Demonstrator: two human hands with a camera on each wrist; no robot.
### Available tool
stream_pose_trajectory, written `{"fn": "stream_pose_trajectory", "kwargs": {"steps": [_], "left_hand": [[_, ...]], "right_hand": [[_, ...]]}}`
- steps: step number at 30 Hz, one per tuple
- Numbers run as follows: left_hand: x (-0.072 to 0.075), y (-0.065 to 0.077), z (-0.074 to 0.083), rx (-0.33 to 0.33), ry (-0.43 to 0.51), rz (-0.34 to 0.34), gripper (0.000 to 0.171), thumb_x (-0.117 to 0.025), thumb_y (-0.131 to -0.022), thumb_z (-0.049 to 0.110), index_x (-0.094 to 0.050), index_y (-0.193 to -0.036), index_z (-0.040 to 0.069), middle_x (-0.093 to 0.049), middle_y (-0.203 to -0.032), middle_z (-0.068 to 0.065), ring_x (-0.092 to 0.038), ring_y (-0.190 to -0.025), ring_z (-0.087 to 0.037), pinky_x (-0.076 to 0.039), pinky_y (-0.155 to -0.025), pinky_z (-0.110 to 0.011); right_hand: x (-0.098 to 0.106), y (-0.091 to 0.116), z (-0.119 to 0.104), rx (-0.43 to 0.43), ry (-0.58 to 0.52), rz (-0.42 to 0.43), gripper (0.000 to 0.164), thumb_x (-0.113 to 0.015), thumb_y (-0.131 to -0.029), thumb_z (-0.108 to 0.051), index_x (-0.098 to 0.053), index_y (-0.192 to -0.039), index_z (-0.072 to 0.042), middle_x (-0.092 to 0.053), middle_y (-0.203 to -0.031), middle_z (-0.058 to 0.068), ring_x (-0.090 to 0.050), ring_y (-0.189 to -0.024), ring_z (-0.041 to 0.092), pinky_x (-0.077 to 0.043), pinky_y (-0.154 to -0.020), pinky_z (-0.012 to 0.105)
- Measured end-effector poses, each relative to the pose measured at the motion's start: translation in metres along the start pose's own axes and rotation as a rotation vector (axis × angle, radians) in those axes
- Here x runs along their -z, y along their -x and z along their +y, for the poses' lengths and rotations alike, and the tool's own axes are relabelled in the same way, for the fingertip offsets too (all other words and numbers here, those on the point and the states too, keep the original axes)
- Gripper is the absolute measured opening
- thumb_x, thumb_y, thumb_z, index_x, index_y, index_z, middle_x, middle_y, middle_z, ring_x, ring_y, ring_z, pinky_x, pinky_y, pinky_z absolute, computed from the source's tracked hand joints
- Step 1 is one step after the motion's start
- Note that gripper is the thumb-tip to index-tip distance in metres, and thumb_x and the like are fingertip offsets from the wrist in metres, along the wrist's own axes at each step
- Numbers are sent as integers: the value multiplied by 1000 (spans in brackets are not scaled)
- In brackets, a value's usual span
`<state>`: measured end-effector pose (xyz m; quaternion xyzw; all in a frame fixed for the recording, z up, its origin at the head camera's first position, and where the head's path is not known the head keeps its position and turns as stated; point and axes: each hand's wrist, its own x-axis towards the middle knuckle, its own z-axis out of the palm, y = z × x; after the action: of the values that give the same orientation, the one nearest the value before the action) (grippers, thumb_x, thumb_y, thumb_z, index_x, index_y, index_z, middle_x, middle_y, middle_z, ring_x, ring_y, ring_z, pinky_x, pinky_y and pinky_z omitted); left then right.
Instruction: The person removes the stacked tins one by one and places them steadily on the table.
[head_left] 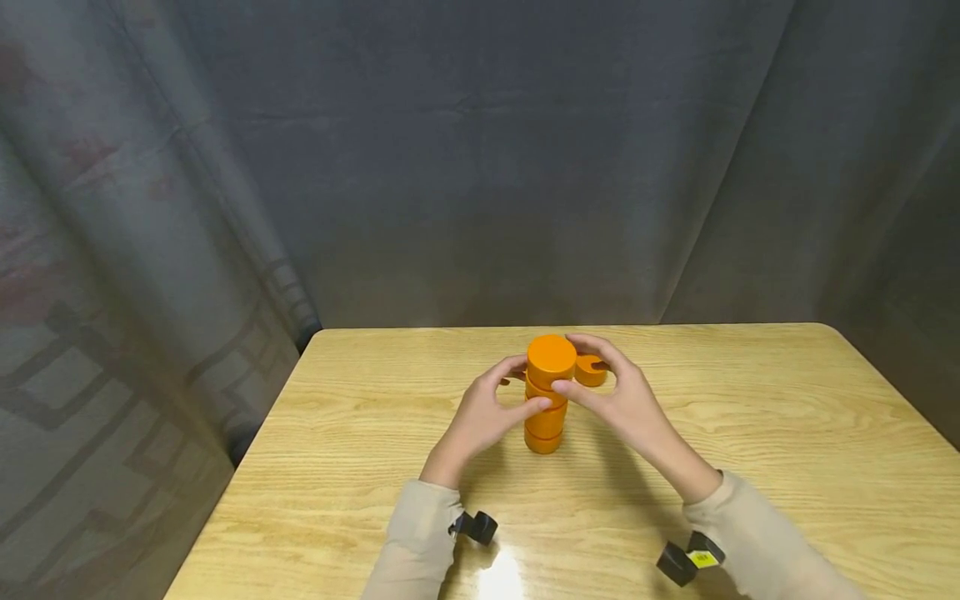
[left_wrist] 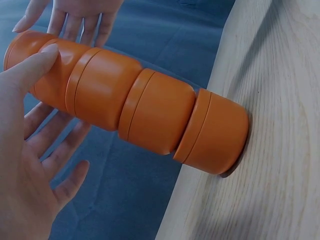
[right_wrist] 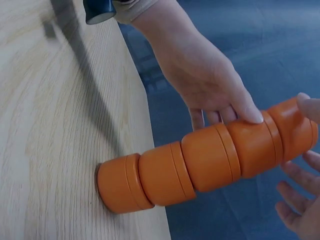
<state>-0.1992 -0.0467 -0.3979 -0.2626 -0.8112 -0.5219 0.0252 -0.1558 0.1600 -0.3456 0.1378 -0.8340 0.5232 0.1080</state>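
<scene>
Several lidded orange jars stand in one upright column on the table, with the bottom jar resting on the wood. My right hand holds the top jar between its thumb and fingers. Just below, my left hand curves round the second jar from the top, its thumb pressing the near side. The far fingertips of both hands are partly hidden behind the column. Beyond my right hand, one more orange jar sits on the table, partly covered by the fingers.
Grey curtains hang behind the table and along its sides. Black wrist devices are strapped over both sleeves. Light glares off the wood near the front edge.
</scene>
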Motion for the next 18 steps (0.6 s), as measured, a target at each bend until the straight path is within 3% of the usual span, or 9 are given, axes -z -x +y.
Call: {"fn": "stream_pose_trajectory", "kwargs": {"steps": [10,18], "left_hand": [[0,0,2,5,-18,-17,57,-75,-88,42,-55,-138,21,-61,-125,9,-55,-116,-12,-44,-101,-39],[-1,0,3,0,13,-11,56,-77,-88,38,-57,-136,20,-63,-123,7,-56,-114,-12,-43,-102,-49]], "right_hand": [[-4,0,-2,-1,11,13,61,-79,-87,-21,-52,-140,-9,-59,-129,12,-52,-118,33,-37,-98,52],[-4,0,-1,7,33,36,60,-80,-86,-21,-54,-139,-9,-59,-130,12,-53,-118,31,-39,-98,51]]}}
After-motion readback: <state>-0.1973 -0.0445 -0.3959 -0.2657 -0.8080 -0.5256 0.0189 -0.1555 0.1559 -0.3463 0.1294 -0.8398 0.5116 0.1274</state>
